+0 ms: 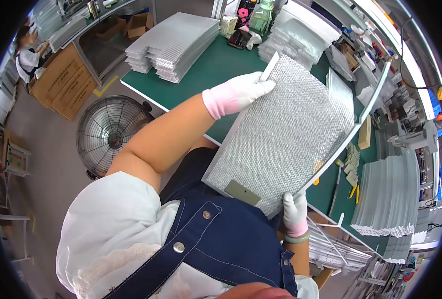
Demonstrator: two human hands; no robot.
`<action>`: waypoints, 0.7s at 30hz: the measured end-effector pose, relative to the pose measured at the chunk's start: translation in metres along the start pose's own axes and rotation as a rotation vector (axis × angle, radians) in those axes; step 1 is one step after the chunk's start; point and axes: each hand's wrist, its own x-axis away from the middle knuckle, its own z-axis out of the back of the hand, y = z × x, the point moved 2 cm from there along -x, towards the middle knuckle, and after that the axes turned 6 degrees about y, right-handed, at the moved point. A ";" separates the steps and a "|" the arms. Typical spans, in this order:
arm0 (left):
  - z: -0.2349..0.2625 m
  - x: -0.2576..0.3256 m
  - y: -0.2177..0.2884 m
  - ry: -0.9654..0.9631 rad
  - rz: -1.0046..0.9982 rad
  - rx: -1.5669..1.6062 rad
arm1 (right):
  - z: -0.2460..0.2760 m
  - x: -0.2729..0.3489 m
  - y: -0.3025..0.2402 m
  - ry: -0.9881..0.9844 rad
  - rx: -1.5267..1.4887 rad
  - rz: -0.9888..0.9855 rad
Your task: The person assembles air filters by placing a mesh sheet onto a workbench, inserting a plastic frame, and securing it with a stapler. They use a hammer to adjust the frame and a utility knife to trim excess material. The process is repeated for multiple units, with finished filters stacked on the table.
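Note:
A silver metal mesh panel (pixel 290 124) is tilted up in front of my body, over the near edge of the green table (pixel 211 57). Pale metal frame strips run along its left and lower left edges. My left hand (pixel 241 93), in a white and pink glove, grips the strip on the upper left edge. A long metal strip (pixel 338 147) lies along the panel's right edge and sticks out past its far corner. My right hand (pixel 295 213), gloved too, is closed on the lower right edge by that strip. A small olive-grey plate (pixel 243 192) shows at the panel's near edge.
Stacked mesh sheets (pixel 183 37) lie at the table's far left, more mesh sheets (pixel 293 42) at the back. Many metal strips (pixel 388 194) are stacked at right, near yellow-handled pliers (pixel 354 193). A floor fan (pixel 113 139) stands at left. Another person (pixel 29 60) works far left.

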 end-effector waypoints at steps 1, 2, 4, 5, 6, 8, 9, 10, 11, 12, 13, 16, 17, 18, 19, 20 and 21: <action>0.006 -0.004 -0.005 -0.023 -0.089 0.083 | -0.002 -0.001 0.000 -0.010 -0.011 0.024; 0.004 -0.004 0.002 0.010 -0.112 0.040 | -0.003 0.002 0.003 0.037 -0.086 -0.016; 0.002 -0.012 0.013 0.090 -0.062 -0.032 | 0.004 0.002 -0.002 0.056 0.153 -0.220; 0.004 -0.010 0.016 0.141 0.025 -0.066 | 0.004 0.001 0.000 0.026 0.122 -0.124; 0.001 -0.002 0.034 0.073 -0.045 0.173 | 0.005 0.000 0.003 0.007 0.094 -0.027; -0.005 0.003 0.044 0.147 0.001 0.040 | 0.004 0.003 0.001 -0.003 0.084 -0.004; -0.006 0.004 0.046 0.186 0.029 -0.027 | 0.003 0.004 0.001 -0.010 0.078 0.003; -0.004 -0.002 0.034 0.119 -0.008 0.153 | 0.000 0.001 0.001 -0.027 -0.006 0.017; -0.002 -0.003 0.036 0.064 0.013 0.280 | 0.001 0.000 0.001 -0.030 0.014 0.015; 0.001 -0.002 0.038 0.008 0.034 0.406 | 0.003 0.002 0.002 -0.035 0.034 0.013; 0.003 -0.002 0.040 -0.049 0.054 0.531 | 0.005 0.003 0.003 -0.040 0.054 0.011; 0.011 -0.006 0.042 -0.094 0.011 0.379 | 0.000 0.004 -0.001 -0.018 0.014 0.044; 0.012 -0.005 0.049 -0.042 0.009 0.305 | 0.006 0.004 0.003 -0.046 0.079 0.047; 0.010 -0.002 0.058 0.003 0.006 0.235 | 0.013 0.007 0.008 -0.065 0.147 0.047; 0.011 -0.001 0.064 0.049 0.003 0.167 | 0.019 0.008 0.012 -0.083 0.215 0.047; 0.012 -0.002 0.060 0.024 -0.016 0.322 | 0.000 0.002 -0.009 -0.037 0.052 0.077; 0.014 -0.001 0.058 -0.009 -0.029 0.477 | 0.000 0.000 -0.009 -0.041 0.072 0.086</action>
